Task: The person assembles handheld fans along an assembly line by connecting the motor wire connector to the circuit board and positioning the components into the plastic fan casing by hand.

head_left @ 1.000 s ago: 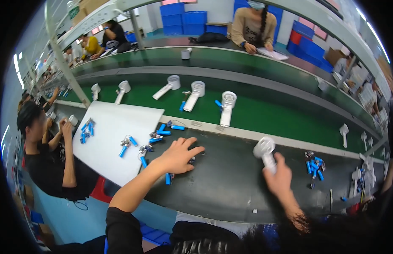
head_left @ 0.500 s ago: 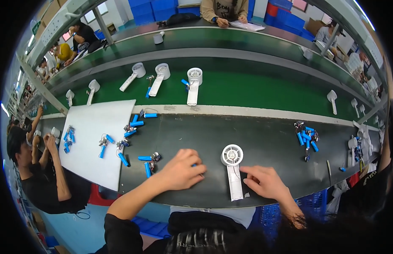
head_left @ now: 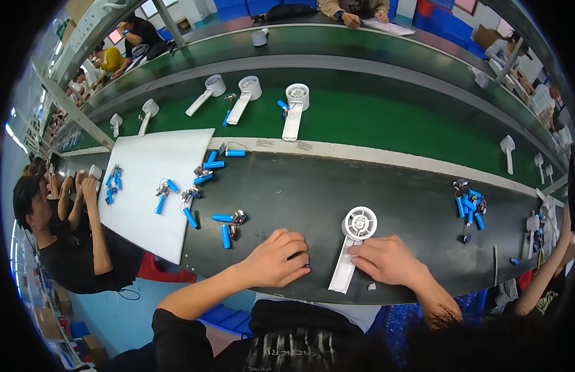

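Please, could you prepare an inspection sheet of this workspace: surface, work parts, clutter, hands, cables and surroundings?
Surface: dark bench, with a white board at its left.
Work parts: white fan housing on the bench, its handle toward the front edge; blue cylinders in clusters left and right.
Clutter: small pale scrap near the front edge.
Hands: right hand touches the handle; left hand is curled, its grip unclear.
Cables: dark looped cable at lower left.
Surroundings: green belt beyond, bearing other white housings; co-worker at left.
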